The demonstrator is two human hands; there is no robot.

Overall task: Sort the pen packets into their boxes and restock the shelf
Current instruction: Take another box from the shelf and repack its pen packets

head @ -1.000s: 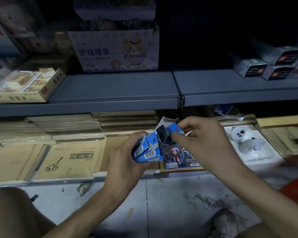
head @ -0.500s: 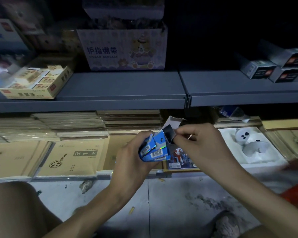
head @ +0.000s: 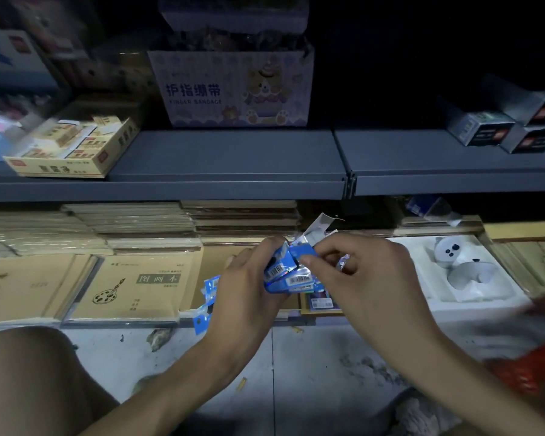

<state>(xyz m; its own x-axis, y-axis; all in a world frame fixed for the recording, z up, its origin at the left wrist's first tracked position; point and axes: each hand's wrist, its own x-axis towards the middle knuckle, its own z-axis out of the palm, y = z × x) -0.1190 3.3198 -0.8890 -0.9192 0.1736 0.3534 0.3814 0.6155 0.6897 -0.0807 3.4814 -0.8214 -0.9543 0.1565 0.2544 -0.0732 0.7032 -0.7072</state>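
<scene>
The pen packets (head: 288, 275) look like glossy plastic film, blue, with glints along the creases. The shelf (head: 227, 158) is matt grey painted metal. On it stands a smooth printed cardboard box (head: 233, 89). Below it lie sketchbooks (head: 132, 284) in matt brown paper — some under shiny clear wrap.

the left hand (head: 243, 291) covers the middle of the blue pen packets (head: 291, 275) and the right hand (head: 365, 278) hides their upper right end, so their number cannot be told, and the barcode print is too small to read. the goods (head: 10, 121) at the upper left of the frame are smeared with blur. the red thing (head: 529, 372) at the lower right is blurred and cut by the edge.
</scene>
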